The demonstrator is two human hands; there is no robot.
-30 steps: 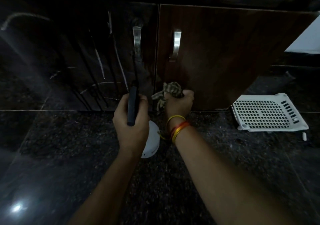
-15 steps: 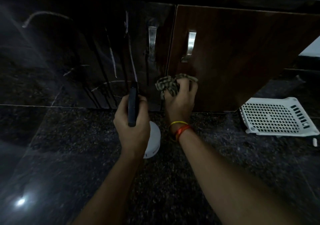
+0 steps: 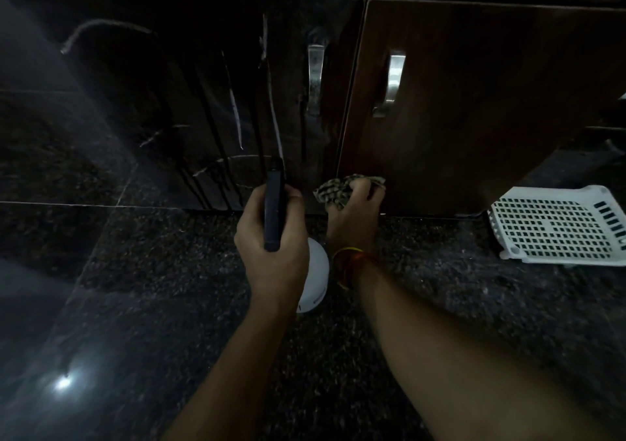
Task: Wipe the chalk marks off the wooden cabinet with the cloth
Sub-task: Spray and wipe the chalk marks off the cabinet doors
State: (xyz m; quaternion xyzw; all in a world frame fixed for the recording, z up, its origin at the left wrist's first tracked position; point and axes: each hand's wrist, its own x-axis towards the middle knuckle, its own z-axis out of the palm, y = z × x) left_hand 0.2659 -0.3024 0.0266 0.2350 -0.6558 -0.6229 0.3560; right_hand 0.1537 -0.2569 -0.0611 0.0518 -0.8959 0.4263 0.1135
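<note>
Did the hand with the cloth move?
Yes. The right hand slid the striped cloth down the brown wooden cabinet door, away from its metal handle.

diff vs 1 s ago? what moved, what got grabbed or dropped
The right hand carried the cloth up the right cabinet door, then back down to its bottom edge. Nothing was taken or let go. The left hand still grips the dark phone; chalk marks remain on the left door.

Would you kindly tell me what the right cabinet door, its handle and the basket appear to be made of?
Right cabinet door: brown wood or laminate, faint grain.
Handle: probably brushed metal, silvery glints.
Basket: likely white moulded plastic, perforated grid.
</note>
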